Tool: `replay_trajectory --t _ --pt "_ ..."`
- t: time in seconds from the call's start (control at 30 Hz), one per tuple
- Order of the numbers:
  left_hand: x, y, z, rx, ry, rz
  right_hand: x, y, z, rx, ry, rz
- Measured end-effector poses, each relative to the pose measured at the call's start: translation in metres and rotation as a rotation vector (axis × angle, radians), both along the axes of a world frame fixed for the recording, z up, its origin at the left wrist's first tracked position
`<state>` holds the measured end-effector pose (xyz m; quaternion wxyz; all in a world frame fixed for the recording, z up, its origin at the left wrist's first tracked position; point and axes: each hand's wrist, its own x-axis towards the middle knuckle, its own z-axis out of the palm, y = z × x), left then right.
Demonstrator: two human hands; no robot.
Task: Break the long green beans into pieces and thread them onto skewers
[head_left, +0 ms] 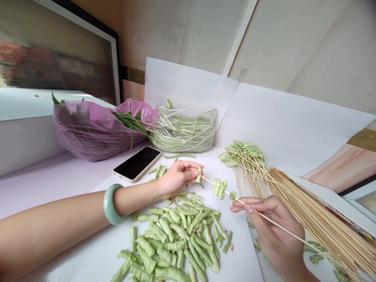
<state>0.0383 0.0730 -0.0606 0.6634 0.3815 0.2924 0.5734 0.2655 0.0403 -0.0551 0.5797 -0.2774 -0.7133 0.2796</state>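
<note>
My left hand (179, 178) pinches a short piece of green long bean (199, 175) at the tip of a thin bamboo skewer (258, 210). My right hand (270, 223) is shut around the skewer's lower length. Several bean pieces (219, 189) are threaded along the skewer between my hands. A heap of cut green bean pieces (176, 241) lies on the white sheet (237, 254) just below my left wrist, which wears a pale green jade bangle (109, 204). My right hand's palm is partly hidden by its fingers.
Beyond my hands lie a black-screened smartphone (137, 163), a purple bag of long beans (94, 131) and a clear bag of beans (185, 131). Bean-loaded skewers (242, 156) and a large bundle of bare skewers (317, 219) spread across the right. A framed picture (55, 51) leans behind.
</note>
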Motion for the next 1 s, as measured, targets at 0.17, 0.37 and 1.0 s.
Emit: replay_trajectory --t 0.17,0.37,1.0 --pt "-0.0014 0.0001 -0.0002 -0.020 -0.012 0.002 -0.0004 -0.0006 0.0030 0.032 -0.034 -0.004" --pt "-0.0023 0.0009 -0.0001 -0.046 -0.036 -0.021 -0.0002 0.0011 0.0025 0.039 -0.037 0.003" --pt "-0.0037 0.0028 -0.0017 -0.041 0.040 0.018 0.0031 0.0030 0.0046 0.087 -0.092 0.100"
